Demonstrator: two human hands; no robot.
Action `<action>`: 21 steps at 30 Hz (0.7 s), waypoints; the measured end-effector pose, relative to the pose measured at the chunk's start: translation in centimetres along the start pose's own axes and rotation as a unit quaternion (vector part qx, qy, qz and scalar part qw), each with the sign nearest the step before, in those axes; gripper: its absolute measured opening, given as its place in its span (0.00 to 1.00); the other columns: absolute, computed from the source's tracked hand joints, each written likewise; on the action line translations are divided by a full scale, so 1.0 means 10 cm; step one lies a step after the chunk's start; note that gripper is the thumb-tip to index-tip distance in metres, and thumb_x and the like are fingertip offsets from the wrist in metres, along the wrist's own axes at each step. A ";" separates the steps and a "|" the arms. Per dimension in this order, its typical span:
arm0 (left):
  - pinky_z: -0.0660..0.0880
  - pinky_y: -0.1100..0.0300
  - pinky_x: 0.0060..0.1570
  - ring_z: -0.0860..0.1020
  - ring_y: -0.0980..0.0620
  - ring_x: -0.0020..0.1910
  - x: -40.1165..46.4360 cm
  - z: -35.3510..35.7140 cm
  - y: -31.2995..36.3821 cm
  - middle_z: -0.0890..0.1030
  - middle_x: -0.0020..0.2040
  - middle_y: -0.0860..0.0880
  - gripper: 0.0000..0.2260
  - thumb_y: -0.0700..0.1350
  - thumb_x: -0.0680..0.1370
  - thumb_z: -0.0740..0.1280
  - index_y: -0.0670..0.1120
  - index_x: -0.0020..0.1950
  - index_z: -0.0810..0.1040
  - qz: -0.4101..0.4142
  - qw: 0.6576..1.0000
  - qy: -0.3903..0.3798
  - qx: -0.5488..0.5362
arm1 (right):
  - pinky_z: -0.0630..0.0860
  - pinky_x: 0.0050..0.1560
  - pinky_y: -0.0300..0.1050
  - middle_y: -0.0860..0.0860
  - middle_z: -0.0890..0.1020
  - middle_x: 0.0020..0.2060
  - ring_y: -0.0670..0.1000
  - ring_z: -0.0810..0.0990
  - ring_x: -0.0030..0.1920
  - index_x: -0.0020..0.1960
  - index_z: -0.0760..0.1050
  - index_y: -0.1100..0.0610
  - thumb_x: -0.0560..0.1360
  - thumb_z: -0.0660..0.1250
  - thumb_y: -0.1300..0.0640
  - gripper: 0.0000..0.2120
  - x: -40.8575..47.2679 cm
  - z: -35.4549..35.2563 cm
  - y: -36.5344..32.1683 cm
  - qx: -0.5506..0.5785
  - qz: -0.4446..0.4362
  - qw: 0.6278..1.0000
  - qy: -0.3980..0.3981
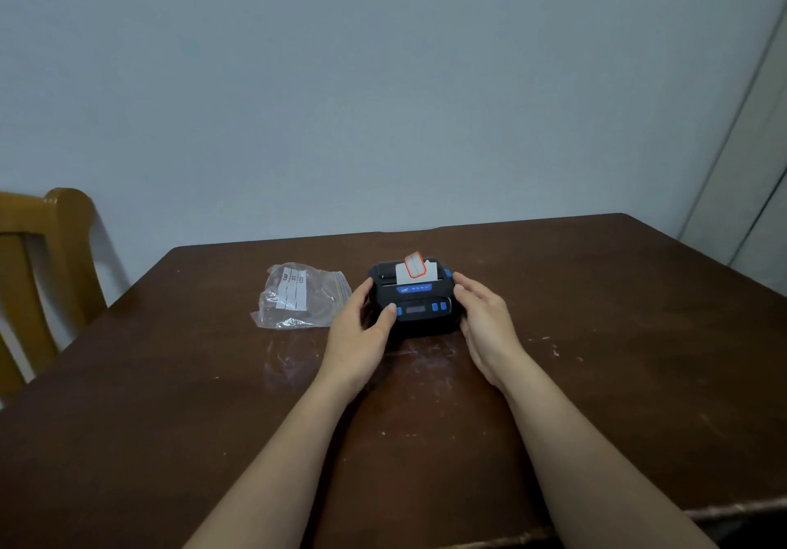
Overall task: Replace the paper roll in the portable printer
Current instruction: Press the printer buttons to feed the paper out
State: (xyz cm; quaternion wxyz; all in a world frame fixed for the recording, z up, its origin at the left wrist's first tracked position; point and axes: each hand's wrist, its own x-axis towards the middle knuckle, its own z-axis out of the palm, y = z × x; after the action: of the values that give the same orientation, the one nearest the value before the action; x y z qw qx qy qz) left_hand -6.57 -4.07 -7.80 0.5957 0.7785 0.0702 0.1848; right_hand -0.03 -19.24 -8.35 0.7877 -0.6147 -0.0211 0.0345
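Observation:
A small black portable printer (419,306) with blue buttons rests on the dark brown table (170,378) near its middle. A white label strip with a red border (415,271) sticks up from its paper slot. My left hand (362,331) grips the printer's left side, thumb lying on its front near a blue button. My right hand (485,318) is cupped against the printer's right side, fingertips touching its upper edge. The printer's lid looks closed.
A clear plastic zip bag (298,297) with white label strips inside lies on the table left of the printer. A wooden chair (38,267) stands at the table's left side. The table's back edge meets a pale wall.

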 end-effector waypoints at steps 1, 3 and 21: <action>0.69 0.53 0.68 0.72 0.58 0.65 0.00 0.00 -0.01 0.74 0.65 0.57 0.24 0.45 0.78 0.66 0.51 0.73 0.66 0.003 1.000 0.000 0.005 | 0.75 0.59 0.43 0.54 0.78 0.65 0.50 0.77 0.63 0.71 0.70 0.58 0.80 0.60 0.62 0.19 0.00 0.00 0.01 -0.012 -0.002 1.000 0.000; 0.69 0.52 0.68 0.72 0.58 0.66 0.00 0.00 -0.03 0.74 0.66 0.56 0.24 0.46 0.77 0.67 0.51 0.73 0.66 0.007 1.000 -0.001 0.014 | 0.75 0.64 0.47 0.54 0.77 0.66 0.51 0.76 0.64 0.72 0.69 0.58 0.78 0.61 0.64 0.22 0.00 0.01 0.02 -0.027 -0.001 1.000 -0.003; 0.70 0.60 0.64 0.73 0.58 0.63 0.02 -0.01 -0.04 0.76 0.65 0.55 0.23 0.45 0.77 0.68 0.50 0.71 0.68 0.010 1.000 0.003 0.020 | 0.72 0.69 0.53 0.56 0.74 0.69 0.54 0.73 0.68 0.73 0.65 0.60 0.76 0.59 0.72 0.26 -0.08 0.00 -0.05 -0.027 0.009 0.999 -0.017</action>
State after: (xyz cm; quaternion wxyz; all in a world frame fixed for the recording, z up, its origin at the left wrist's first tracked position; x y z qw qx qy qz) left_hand -6.35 -3.76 -8.14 0.5779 0.7903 0.0684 0.1917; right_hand -0.76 -19.45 -7.84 0.7703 -0.6349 -0.0300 0.0518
